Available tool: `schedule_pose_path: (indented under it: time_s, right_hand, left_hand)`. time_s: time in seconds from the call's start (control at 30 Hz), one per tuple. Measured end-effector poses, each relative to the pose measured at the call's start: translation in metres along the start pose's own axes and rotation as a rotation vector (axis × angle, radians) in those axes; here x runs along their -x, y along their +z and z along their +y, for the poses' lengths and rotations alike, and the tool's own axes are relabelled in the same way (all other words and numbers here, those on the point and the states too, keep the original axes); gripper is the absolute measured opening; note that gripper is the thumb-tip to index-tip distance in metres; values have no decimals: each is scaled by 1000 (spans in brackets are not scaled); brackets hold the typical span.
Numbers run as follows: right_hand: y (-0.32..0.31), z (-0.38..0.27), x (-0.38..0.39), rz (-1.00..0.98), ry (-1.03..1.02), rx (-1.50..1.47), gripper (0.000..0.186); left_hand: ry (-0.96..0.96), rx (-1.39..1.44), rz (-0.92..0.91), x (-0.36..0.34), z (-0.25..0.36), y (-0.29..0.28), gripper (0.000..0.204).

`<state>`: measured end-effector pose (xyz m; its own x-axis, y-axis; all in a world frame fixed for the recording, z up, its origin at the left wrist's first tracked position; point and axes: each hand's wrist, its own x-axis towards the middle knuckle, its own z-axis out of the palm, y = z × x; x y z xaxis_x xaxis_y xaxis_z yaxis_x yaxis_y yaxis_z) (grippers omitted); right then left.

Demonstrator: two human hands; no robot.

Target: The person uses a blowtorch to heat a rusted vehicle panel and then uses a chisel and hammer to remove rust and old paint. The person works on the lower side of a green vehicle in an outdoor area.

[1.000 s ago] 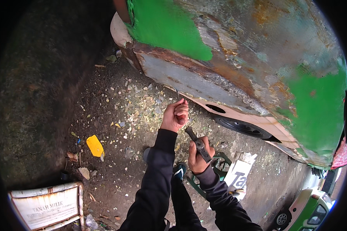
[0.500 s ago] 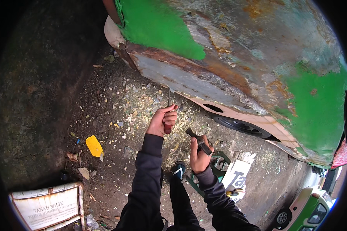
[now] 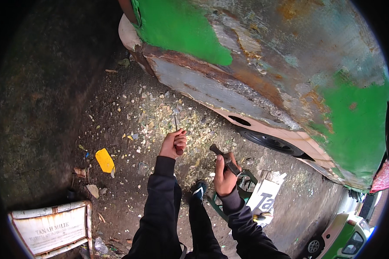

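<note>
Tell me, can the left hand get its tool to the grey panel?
Probably yes: the left hand holds the red-handled tool short of the grey panel, with nothing visible between them.

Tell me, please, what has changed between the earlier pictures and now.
The left hand has moved left and toward the person, drawing the red-handled tool away from the lower edge of the rusty vehicle. Nothing was let go. The right hand still grips the hammer.

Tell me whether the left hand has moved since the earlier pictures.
Yes: the left hand has moved left, away from the vehicle and nearer the yellow scrap.
</note>
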<state>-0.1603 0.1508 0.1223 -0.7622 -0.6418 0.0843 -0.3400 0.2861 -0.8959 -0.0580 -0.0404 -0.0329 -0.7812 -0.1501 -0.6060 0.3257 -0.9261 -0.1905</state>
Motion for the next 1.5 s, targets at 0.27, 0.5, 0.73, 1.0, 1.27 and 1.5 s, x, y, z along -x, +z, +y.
schedule_pose_path:
  time_s: [0.27, 0.5, 0.73, 1.0, 1.27, 1.5]
  right_hand:
    - [-7, -24, 0, -22, 38, -4, 25]
    - [-34, -66, 3, -15, -31, 9, 32]
    - [-86, -141, 31, -174, -24, 63, 36]
    - [-127, -141, 85, -401, 47, -43, 39]
    - [-137, -131, 112, -546, 444, -385, 31]
    - [-137, -140, 83, -514, 309, -300, 34]
  left_hand:
    - [22, -92, -147, 31, -15, 53, 17]
    - [204, -192, -166, 90, -38, 93, 15]
    - [261, -157, -190, 169, -103, 115, 43]
    - [388, -325, -216, 260, -181, 120, 50]
    - [287, -313, -159, 266, -178, 95, 25]
    - [279, -299, -222, 261, -147, 114, 17]
